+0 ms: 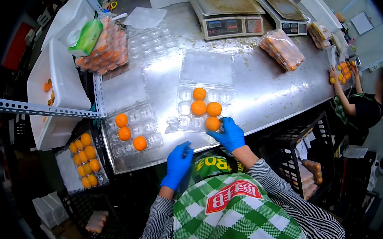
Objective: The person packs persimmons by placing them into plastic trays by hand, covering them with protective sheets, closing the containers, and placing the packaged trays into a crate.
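Note:
My right hand (230, 135), in a blue glove, has its thumb and fingertips around an orange (212, 123) in the front row of an open clear plastic clamshell tray (184, 107). Several oranges sit in that tray's cups, and its lid (207, 68) lies folded back behind it. My left hand (178, 164), also gloved in blue, hovers at the table's front edge with nothing in it, fingers apart. To the left, a second open clamshell tray (148, 127) holds three oranges. Between the two trays lies a small crumpled piece of clear plastic (171, 124).
Two weighing scales (226, 25) stand at the back of the metal table (265, 91). Packed fruit trays (111, 50) are stacked at left, another pack (282, 50) at right. Black crates (290, 147) flank me below the table. A co-worker (363, 104) handles fruit at far right.

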### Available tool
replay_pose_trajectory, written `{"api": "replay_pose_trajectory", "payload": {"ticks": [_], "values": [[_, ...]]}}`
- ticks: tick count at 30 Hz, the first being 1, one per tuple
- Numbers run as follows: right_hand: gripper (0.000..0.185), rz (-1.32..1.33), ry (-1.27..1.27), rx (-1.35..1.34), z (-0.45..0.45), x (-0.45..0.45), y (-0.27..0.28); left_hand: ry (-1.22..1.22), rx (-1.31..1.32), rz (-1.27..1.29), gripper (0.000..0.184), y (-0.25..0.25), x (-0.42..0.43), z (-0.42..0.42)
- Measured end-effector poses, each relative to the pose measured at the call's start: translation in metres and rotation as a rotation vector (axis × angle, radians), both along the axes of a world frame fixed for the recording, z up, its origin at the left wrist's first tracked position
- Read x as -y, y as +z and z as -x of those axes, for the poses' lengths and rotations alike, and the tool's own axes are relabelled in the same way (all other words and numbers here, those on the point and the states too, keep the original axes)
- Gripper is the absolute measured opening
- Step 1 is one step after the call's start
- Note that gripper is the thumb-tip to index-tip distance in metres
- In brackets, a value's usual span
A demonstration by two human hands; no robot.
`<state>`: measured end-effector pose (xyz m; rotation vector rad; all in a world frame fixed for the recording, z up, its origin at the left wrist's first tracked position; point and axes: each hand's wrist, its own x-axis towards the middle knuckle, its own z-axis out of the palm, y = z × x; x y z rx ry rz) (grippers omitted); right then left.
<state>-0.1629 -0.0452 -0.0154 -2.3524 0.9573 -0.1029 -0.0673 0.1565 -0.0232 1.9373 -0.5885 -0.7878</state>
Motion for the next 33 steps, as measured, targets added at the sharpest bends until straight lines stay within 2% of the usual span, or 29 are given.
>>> {"api": "replay_pose_trajectory", "payload": {"ticks": [4,10,16,20,23,27,33], "values": [[0.053,-0.098,-0.033,-0.039,-0.006,-0.002,0.003,-0.028,0.041,-0.008,0.029,0.0,0.001,0.0],[0.05,0.109,0.125,-0.026,-0.005,0.004,-0.003,-0.006,0.011,-0.016,0.028,-0.002,0.004,0.0],[0.053,0.095,0.151,0.015,-0.003,0.01,0.004,-0.005,0.005,-0.024,0.028,-0.004,0.007,0.0],[0.057,0.108,0.048,0.097,-0.014,0.023,0.013,-0.037,-0.005,-0.057,0.031,0.001,0.008,-0.002],[0.055,0.078,0.107,0.089,-0.033,0.041,0.015,-0.053,-0.014,-0.065,0.031,0.003,0.013,-0.004],[0.055,-0.012,0.142,-0.188,-0.05,0.053,0.017,-0.035,-0.031,-0.067,0.031,0.003,0.017,-0.003],[0.059,-0.156,0.045,-0.12,-0.045,0.054,0.011,-0.027,0.007,-0.094,0.031,0.003,0.028,0.0]]}}
